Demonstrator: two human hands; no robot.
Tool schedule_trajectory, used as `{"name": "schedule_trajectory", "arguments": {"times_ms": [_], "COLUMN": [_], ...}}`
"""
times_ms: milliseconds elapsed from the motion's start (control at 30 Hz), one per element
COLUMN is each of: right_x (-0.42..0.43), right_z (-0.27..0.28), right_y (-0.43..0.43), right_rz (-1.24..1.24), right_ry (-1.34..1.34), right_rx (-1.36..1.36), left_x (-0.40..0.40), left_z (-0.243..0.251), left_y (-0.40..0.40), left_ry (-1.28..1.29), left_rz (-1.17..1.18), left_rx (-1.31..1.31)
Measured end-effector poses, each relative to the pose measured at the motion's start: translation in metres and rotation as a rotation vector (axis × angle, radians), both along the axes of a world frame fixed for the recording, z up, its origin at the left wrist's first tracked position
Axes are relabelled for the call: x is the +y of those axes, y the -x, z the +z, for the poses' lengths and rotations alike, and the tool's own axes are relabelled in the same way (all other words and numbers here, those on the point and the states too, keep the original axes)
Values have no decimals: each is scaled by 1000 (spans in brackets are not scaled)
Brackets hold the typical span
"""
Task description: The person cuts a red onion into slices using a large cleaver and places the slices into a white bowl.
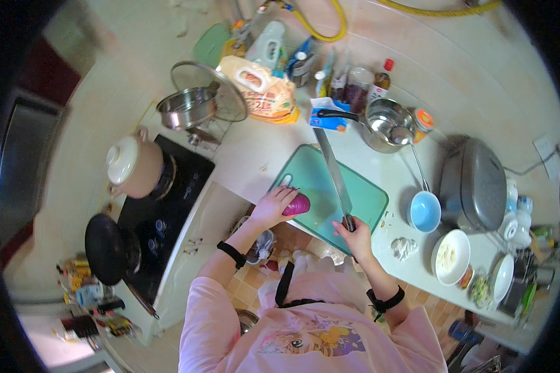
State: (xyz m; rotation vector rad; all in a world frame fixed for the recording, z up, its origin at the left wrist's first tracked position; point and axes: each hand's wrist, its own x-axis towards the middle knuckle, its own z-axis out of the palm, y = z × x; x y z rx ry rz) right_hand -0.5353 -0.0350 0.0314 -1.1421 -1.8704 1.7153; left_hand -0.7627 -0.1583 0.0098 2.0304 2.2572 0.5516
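Note:
A green cutting board [319,221] lies on the white counter in front of me. At its left side my left hand [276,204] grips a purple-red onion [298,205], its fingers over the top and far side. My right hand [355,235] is closed around the dark handle [350,223] of a kitchen knife. The long steel blade [333,170] points away from me across the board, and its tip reaches past the board's far edge. Blade and onion are apart. Whether the blade rests on the board I cannot tell.
Left, a black gas stove [172,224] carries a lidded clay pot [137,165] and a black pan [105,249]. A steel saucepan [385,133] stands behind the board. To the right are a blue bowl [423,212], a white bowl [450,275], a crumpled tissue [404,249] and a grey lidded cooker [476,184].

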Motion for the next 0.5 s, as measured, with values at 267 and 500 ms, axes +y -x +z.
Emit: {"name": "schedule_trajectory", "arguments": {"times_ms": [267, 500], "right_x": [-18, -31], "right_z": [-5, -5], "right_y": [-23, -25], "right_rz": [-162, -197], "right_ry": [40, 86], "right_rx": [-143, -150], "left_x": [-3, -26], "left_z": [6, -7], "left_y": [-6, -2], "left_ry": [44, 15], "left_rz": [-221, -5], "left_rx": [46, -269]}}
